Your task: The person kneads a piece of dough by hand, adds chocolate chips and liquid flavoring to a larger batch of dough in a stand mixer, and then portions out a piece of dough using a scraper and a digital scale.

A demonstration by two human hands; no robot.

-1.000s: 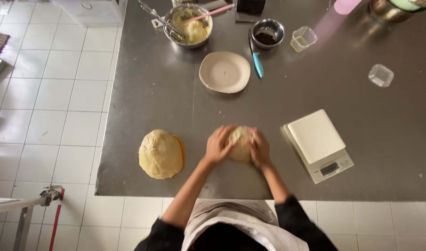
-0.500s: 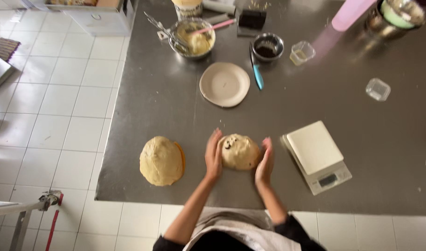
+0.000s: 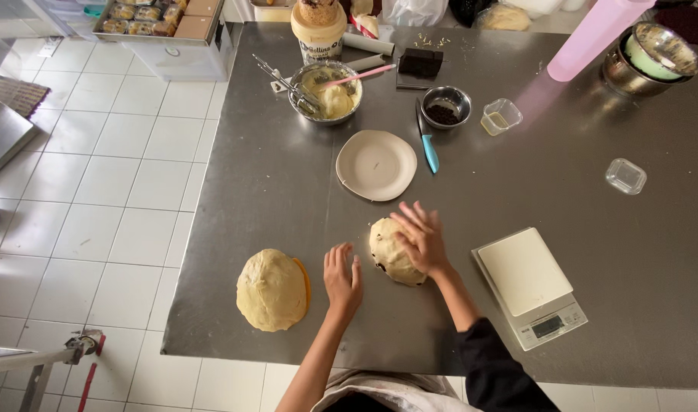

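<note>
Since half a second ago, both palms have come off the sides of the small dough ball [image 3: 393, 250]: my left hand [image 3: 343, 276] now lies flat on the steel table [image 3: 593, 305] just beside the ball, fingers spread and holding nothing, while my right hand [image 3: 422, 238] rests on top of the ball's right side, fingers open and splayed, pressing rather than gripping.

That ball, flecked with dark bits, sits near the front edge of the table, between a larger plain dough mound [image 3: 272, 290] to its left and a white kitchen scale [image 3: 530, 284] to its right. I judge I am midway through rounding the ball, in the pause between turns. As I read it, the next move calls for both palms to cup it again and tuck its sides under.

Counted: two pieces of dough in front of me. One empty plate [image 3: 376, 165]. One blue-handled knife [image 3: 426, 142]. One scale. Two steel bowls close by, one with pale batter and a pink spatula [image 3: 326, 91], one small with dark pieces [image 3: 445, 105]. Two small clear plastic containers [image 3: 501, 116] [image 3: 625, 175].
</note>
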